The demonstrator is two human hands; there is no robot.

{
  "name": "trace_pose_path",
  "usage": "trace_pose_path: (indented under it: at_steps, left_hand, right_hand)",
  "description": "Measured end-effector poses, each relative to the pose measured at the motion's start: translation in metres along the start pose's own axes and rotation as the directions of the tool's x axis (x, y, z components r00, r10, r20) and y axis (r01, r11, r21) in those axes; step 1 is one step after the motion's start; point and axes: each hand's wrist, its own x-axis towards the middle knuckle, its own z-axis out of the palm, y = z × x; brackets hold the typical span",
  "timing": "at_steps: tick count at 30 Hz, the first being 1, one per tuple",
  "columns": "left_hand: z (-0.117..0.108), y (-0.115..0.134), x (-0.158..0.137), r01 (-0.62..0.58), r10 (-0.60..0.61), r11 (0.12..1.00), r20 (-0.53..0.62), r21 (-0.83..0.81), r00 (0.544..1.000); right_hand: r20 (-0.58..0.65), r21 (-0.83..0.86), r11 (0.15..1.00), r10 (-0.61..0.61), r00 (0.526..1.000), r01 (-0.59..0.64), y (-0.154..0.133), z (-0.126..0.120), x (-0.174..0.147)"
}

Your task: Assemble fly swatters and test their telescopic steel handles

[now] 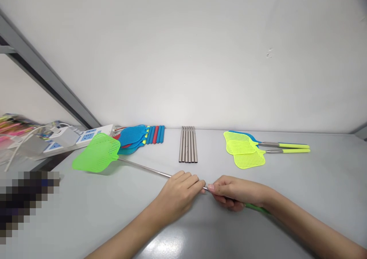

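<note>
Left hand point(179, 192): grip closed around the steel shaft point(143, 168) of the green swatter point(97, 153), fingertips pinched just beside the right hand.
Right hand point(236, 193): grip clamped on the same swatter at the junction of shaft and green handle point(258, 208); handle mostly hidden under the palm.
Green swatter: lying slantwise across the bench point(315, 198), head to the left near the bench edge, handle toward the right.
Steel tubes point(187, 144): row of bare shafts, side by side, behind the hands.
Blue swatters point(133, 138): stacked heads beside foam handles point(156, 134), back left.
Yellow swatters point(245, 150): overlapping pile, back right, well apart from the hands.
Power strip point(86, 136): far left, just behind the green head.
Risk: thin telescopic shaft likely to bend or jam if pushed off-axis; swinging head liable to strike the power strip or blue stack.
</note>
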Motion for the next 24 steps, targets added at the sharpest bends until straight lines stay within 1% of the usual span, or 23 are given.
trace_pose_path:
  at_steps: [3, 8, 17, 24]
  left_hand:
    - [0.0016, 0.0021, -0.0008, -0.009, 0.01, 0.999, 0.012, -0.053, 1.0]
    - [0.0016, 0.0019, -0.0013, -0.002, 0.004, 0.997, 0.024, -0.08, 1.0]
    - [-0.006, 0.0033, 0.0024, 0.039, -0.027, 0.992, 0.101, -0.119, 0.995]
    - [-0.004, 0.0034, 0.0009, 0.075, -0.052, 0.985, 0.149, -0.158, 0.987]
  right_hand:
    - [-0.006, -0.005, 1.0, 0.01, 1.0, -0.01, 0.0011, 0.0005, 0.0006]
    - [0.005, 0.009, 1.0, 0.009, 1.0, -0.009, 0.003, -0.0003, 0.0011]
    - [-0.054, -0.018, 1.0, -0.004, 0.999, 0.003, 0.0058, 0.0001, 0.0033]
    - [-0.089, -0.073, 0.997, -0.002, 0.996, -0.004, 0.007, 0.0004, 0.0047]
